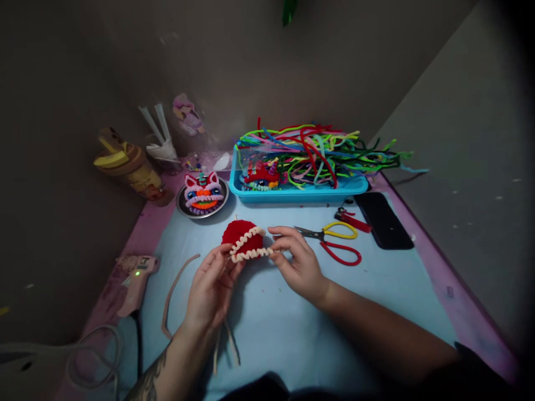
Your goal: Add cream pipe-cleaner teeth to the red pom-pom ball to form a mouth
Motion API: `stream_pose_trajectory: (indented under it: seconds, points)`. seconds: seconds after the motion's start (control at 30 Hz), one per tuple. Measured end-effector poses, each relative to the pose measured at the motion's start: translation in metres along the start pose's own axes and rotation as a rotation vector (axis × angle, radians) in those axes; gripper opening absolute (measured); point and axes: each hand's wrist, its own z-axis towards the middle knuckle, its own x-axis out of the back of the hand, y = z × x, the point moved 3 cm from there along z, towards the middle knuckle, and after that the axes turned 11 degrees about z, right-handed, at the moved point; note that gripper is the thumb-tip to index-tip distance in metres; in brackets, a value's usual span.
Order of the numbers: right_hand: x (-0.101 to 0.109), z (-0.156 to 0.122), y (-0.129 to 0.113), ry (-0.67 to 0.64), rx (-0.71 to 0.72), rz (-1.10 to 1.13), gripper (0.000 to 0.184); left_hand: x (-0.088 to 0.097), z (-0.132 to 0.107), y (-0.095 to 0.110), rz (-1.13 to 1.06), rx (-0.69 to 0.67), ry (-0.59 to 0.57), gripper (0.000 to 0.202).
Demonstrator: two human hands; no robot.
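Observation:
A red fuzzy ball [240, 232] with a cream coiled pipe cleaner trim [249, 254] around its front sits between my hands above the light blue mat [292, 312]. My left hand [213, 287] pinches the left end of the trim and the ball's underside. My right hand [296, 259] pinches the right end of the cream coil. A loose cream pipe cleaner [173, 289] lies on the mat to the left, and more cream strands hang below my left hand.
A blue tray [292, 192] of coloured pipe cleaners stands at the back. Yellow and red scissors [338, 242], small red pliers [353, 220] and a black phone [382, 220] lie right. A finished pink figure sits on a metal dish [203, 195]. A pink glue gun [136, 275] lies left.

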Motion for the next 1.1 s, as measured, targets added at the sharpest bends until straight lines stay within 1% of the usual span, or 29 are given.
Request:
stream_pose_trajectory:
  seconds: [0.1,0.23,0.47,0.63,0.8,0.87,1.0,1.03,1.1]
  points:
    - [-0.0012,0.0031,-0.0026,-0.005,0.02,-0.025,0.01,-0.0031,0.0,-0.0014,-0.017,-0.023,-0.001,0.038]
    - [-0.0029,0.0038,-0.0015,0.005,0.006,-0.032,0.01,-0.0053,0.0013,-0.004,0.004,-0.038,0.001,0.043]
    - [-0.0062,0.0021,-0.0013,0.044,-0.024,-0.007,0.007,-0.0044,0.002,-0.0071,0.005,-0.033,0.036,0.041]
    - [-0.0049,0.0036,-0.0041,0.077,-0.01,-0.015,0.006,-0.0011,0.0048,-0.0086,-0.01,-0.033,0.048,0.043]
    - [-0.0045,0.0027,-0.0047,0.096,0.014,-0.018,0.005,0.0013,0.0085,-0.0091,-0.055,-0.033,0.103,0.043]
    - [-0.0049,0.0021,-0.0046,0.096,0.031,-0.02,0.007,0.0012,0.009,-0.0082,-0.078,-0.027,0.129,0.039]
    - [-0.0066,0.0021,-0.0049,0.079,0.045,0.011,0.01,0.0004,0.0087,-0.0051,-0.119,0.035,0.196,0.015]
    - [-0.0071,0.0023,-0.0054,0.075,0.047,0.018,0.011,0.0004,0.0085,-0.0043,-0.135,0.059,0.214,0.013]
    - [-0.0078,0.0029,-0.0063,0.073,0.052,0.023,0.012,0.0007,0.0084,-0.0029,-0.174,0.104,0.253,0.022]
